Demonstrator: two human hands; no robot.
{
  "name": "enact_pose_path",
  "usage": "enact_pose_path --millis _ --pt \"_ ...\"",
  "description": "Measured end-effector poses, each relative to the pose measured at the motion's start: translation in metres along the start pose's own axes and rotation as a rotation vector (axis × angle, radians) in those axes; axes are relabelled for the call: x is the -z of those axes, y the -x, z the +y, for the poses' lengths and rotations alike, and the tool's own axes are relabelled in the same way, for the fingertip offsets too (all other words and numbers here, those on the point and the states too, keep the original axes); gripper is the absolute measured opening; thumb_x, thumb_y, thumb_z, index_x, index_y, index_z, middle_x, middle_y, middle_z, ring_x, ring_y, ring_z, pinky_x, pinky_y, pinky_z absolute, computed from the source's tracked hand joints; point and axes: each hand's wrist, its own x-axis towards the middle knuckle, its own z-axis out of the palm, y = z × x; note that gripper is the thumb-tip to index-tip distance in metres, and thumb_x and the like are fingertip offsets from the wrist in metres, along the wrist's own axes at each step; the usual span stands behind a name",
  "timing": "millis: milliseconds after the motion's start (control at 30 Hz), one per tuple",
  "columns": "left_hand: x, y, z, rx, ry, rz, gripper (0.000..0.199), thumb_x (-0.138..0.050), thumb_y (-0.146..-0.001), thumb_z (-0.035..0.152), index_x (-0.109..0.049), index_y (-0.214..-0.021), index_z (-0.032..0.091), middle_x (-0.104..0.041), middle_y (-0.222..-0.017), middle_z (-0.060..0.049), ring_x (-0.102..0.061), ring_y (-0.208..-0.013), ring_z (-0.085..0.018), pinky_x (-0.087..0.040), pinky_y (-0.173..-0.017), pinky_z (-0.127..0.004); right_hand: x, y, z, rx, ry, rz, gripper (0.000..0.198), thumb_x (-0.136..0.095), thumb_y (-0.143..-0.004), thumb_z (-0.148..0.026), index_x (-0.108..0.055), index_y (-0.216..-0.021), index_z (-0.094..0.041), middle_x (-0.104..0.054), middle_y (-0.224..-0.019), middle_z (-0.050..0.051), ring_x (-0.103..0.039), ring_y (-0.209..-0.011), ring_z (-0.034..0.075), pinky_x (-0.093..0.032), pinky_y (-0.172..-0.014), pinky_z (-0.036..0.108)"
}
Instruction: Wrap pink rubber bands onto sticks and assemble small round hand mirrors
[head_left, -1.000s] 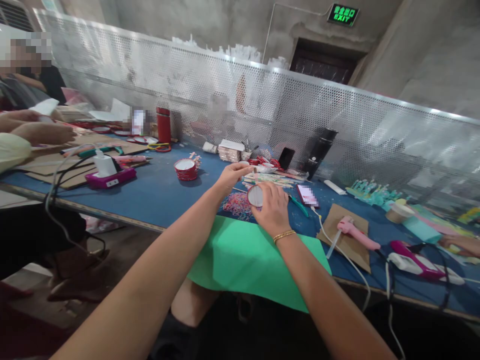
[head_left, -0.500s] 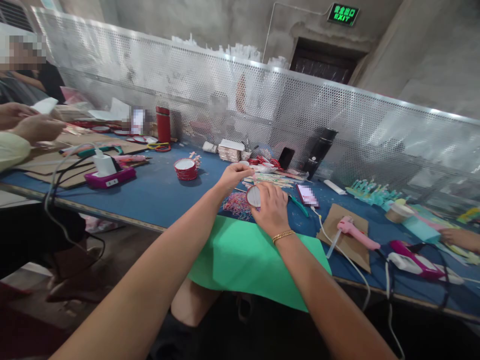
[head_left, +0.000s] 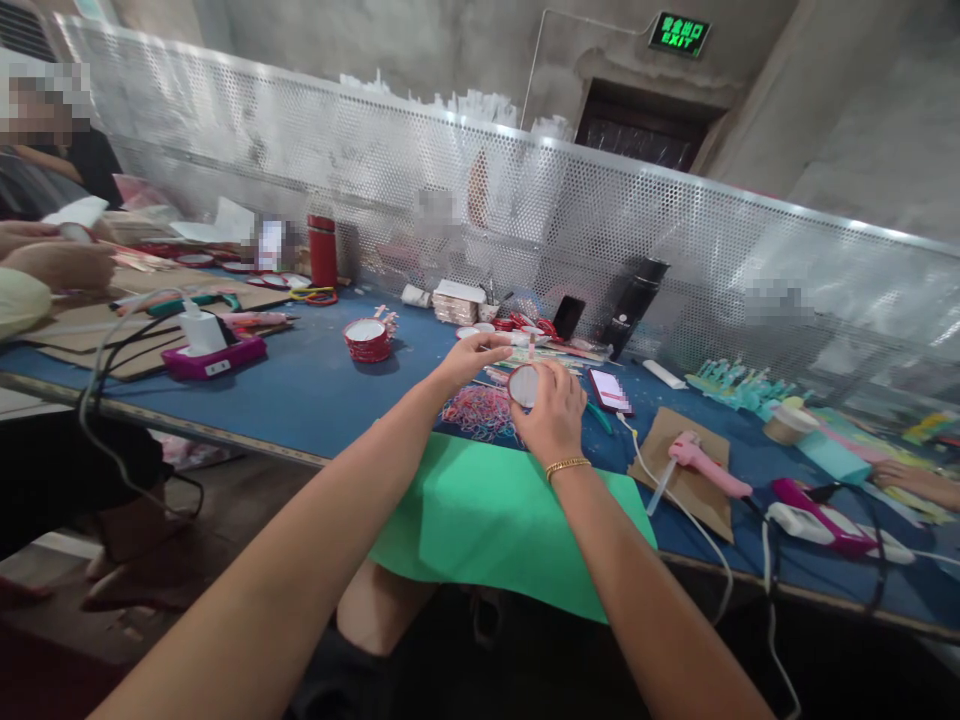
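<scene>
My right hand [head_left: 553, 405] is closed around a round white-faced disc with a dark red rim [head_left: 523, 386]. A small pale pink stick piece [head_left: 532, 346] stands up at the disc's top edge. My left hand [head_left: 474, 360] is just left of that piece, its fingers stretched out and apart from it, with nothing visible in them. Below the hands lies a heap of pink, blue and purple rubber bands or loops [head_left: 480, 410]. A green sheet [head_left: 510, 520] covers my lap and meets the table edge.
A stack of red-rimmed discs [head_left: 367, 340] stands left on the blue table [head_left: 300, 400]. To the right are a phone [head_left: 610, 391], a pink glue gun [head_left: 705, 465] on cardboard and a power strip [head_left: 825, 515]. Behind are a black bottle [head_left: 634, 305] and mesh partition [head_left: 375, 190]. Co-workers' hands show at both sides.
My left fingers have come off the small piece on the disc, which now shows upright. My right hand has shifted slightly right with the disc.
</scene>
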Motion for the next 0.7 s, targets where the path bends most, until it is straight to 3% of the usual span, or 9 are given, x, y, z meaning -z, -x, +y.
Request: enact_pose_path --millis 200,300,500,600,700 --pt "-0.010 0.006 -0.002 0.059 -0.060 -0.314 0.044 -0.077 -0.064 0.050 -0.072 -0.085 0.011 -0.066 -0.075 -0.002 -0.053 -0.069 -0.011 -0.041 -0.066 -0.024 0.002 -0.005 0.006 -0.136 0.048 0.015 0.057 -0.066 -0.077 -0.033 -0.049 -0.129 -0.016 -0.053 -0.128 0.017 -0.047 -0.116 0.030 -0.038 -0.097 0.045" --pt "-0.012 0.008 -0.002 0.070 -0.070 -0.368 0.040 -0.078 -0.064 0.047 -0.070 -0.078 0.011 -0.063 -0.067 -0.001 -0.051 -0.063 -0.009 -0.039 -0.061 -0.023 0.000 -0.006 0.006 -0.113 0.020 0.020 0.056 -0.065 -0.078 -0.033 -0.049 -0.128 -0.015 -0.054 -0.127 0.018 -0.048 -0.117 0.031 -0.039 -0.098 0.045" --pt "-0.009 0.002 -0.011 0.052 -0.013 -0.296 0.036 -0.080 -0.061 0.042 -0.069 -0.075 0.011 -0.065 -0.066 -0.002 -0.054 -0.061 -0.009 -0.040 -0.060 -0.023 -0.007 -0.006 0.011 -0.048 -0.136 0.086 0.056 -0.064 -0.079 -0.037 -0.049 -0.127 -0.014 -0.057 -0.124 0.016 -0.049 -0.118 0.028 -0.038 -0.105 0.045" --pt "-0.007 -0.002 -0.015 0.047 0.020 -0.216 0.032 -0.080 -0.061 0.039 -0.070 -0.077 0.012 -0.066 -0.067 -0.001 -0.055 -0.061 -0.009 -0.042 -0.061 -0.023 -0.007 -0.006 0.014 -0.162 -0.234 0.126 0.047 -0.056 -0.085 -0.042 -0.054 -0.123 -0.013 -0.061 -0.120 0.017 -0.055 -0.111 0.026 -0.042 -0.100 0.042" --pt "-0.005 -0.004 -0.016 0.043 0.031 -0.171 0.029 -0.079 -0.063 0.036 -0.070 -0.076 0.012 -0.066 -0.067 -0.001 -0.055 -0.060 -0.009 -0.045 -0.063 -0.024 -0.004 -0.007 0.015 -0.315 -0.335 0.015 0.034 -0.045 -0.091 -0.043 -0.064 -0.100 -0.016 -0.069 -0.096 0.011 -0.061 -0.087 0.021 -0.046 -0.081 0.033"
